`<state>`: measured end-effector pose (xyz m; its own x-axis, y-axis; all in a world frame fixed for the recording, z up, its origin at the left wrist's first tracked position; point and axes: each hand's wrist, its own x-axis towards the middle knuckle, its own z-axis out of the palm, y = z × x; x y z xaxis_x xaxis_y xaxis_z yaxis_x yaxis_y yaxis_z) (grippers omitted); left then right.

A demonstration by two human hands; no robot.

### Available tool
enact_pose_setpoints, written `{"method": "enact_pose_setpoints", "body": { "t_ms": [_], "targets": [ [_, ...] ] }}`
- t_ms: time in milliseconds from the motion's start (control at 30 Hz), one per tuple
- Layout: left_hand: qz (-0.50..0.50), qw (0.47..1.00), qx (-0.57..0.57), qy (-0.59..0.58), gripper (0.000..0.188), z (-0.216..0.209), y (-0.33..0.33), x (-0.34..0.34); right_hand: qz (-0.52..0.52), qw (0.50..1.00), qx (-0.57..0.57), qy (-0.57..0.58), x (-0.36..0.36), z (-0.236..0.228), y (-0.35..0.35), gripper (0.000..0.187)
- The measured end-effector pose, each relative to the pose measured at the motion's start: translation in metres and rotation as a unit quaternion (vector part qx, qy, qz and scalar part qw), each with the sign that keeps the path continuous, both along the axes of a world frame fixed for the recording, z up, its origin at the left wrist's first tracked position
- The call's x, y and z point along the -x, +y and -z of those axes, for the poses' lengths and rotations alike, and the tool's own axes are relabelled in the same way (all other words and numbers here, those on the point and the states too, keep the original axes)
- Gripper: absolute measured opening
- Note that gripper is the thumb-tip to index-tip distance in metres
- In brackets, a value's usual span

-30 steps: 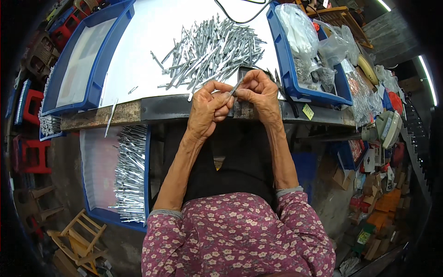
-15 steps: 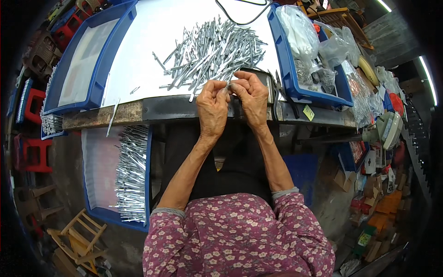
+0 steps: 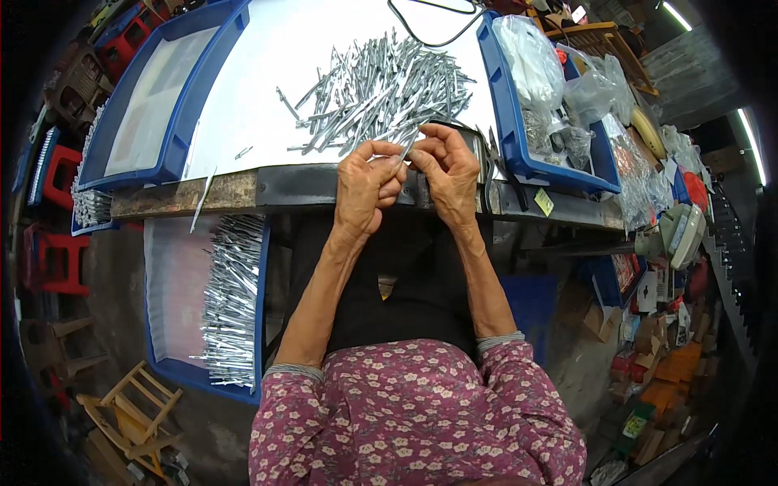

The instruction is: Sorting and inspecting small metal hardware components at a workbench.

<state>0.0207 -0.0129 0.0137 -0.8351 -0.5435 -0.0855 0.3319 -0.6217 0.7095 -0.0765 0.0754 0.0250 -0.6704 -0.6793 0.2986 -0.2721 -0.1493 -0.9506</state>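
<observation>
My left hand (image 3: 361, 190) and my right hand (image 3: 450, 180) meet just above the table's near edge. Fingertips of both are pinched round a thin, silvery metal strip (image 3: 411, 146), whose lower end is hidden by the fingers. Right behind them, a loose heap of similar narrow metal strips (image 3: 389, 85) lies on the white tabletop (image 3: 267, 65). Beside my right hand rests a pair of pliers (image 3: 490, 162) with dark handles, near the edge.
A blue tray (image 3: 180, 109) with a pale liner stands left. Below it, another blue tray (image 3: 261, 324) holds many strips. At right, a blue bin (image 3: 504, 105) contains plastic bags (image 3: 527, 61). One strip (image 3: 203, 199) overhangs the edge. A black cable (image 3: 421, 39) lies at the back.
My left hand has shifted slightly left and turned, its fingers now more curled. The strip's upper end shows more plainly between the hands. The whole view has shifted a little.
</observation>
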Motion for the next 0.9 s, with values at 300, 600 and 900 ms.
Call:
{"method": "enact_pose_setpoints", "body": {
  "t_ms": [300, 600, 900],
  "targets": [
    [0.003, 0.999, 0.029, 0.031, 0.009, -0.003, 0.001, -0.006, -0.076, 0.987, 0.053, -0.130, 0.005, -0.005, 0.000, 0.037],
    [-0.175, 0.948, 0.258, -0.059, 0.008, 0.002, 0.016, 0.004, -0.075, 0.984, 0.054, -0.155, 0.005, 0.003, -0.008, 0.036],
    [-0.261, 0.882, 0.377, -0.113, 0.008, -0.001, 0.020, 0.007, -0.022, 0.992, 0.041, -0.118, -0.006, 0.000, -0.013, 0.030]
  ]
}}
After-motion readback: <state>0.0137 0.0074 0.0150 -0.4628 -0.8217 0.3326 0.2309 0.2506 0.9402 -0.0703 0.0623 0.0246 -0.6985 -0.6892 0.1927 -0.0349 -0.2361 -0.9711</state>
